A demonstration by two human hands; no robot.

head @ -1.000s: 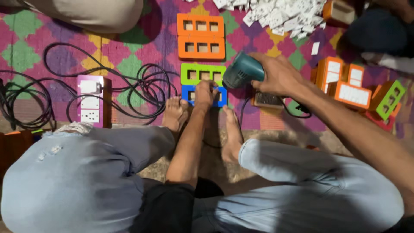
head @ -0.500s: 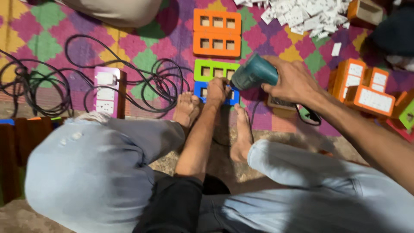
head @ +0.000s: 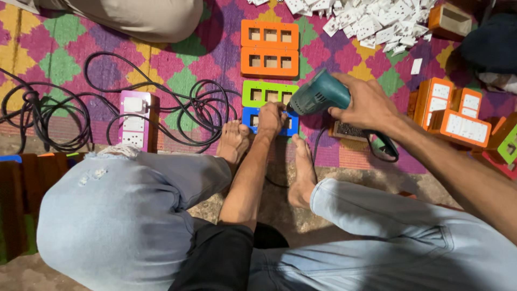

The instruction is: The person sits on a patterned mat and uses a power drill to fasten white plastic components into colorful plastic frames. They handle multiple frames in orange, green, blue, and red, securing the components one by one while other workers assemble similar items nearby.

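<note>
Head view: we look down on our own legs in pale jeans, both bare feet planted on a patterned mat (head: 177,75) of pink, green and yellow diamonds. Our right hand (head: 366,105) has its grip wrapped tight around a teal power drill (head: 320,96), whose nose points left and down toward a blue switch plate (head: 253,119) lying flat on the mat just beyond our toes. Our left hand (head: 272,119) presses on that blue plate, fingers curled over it; whether this grip pinches a screw or anything small we cannot tell. A green plate (head: 269,91) lies touching the blue one's far edge, and two orange plates (head: 269,47) lie farther out in the same column. To the left, a pink and white socket board (head: 133,119) sits among loops of black cable (head: 48,116). At the far right edge lie orange boxes with white switches (head: 458,116), and a heap of white switch parts (head: 371,21) lies at the top.
</note>
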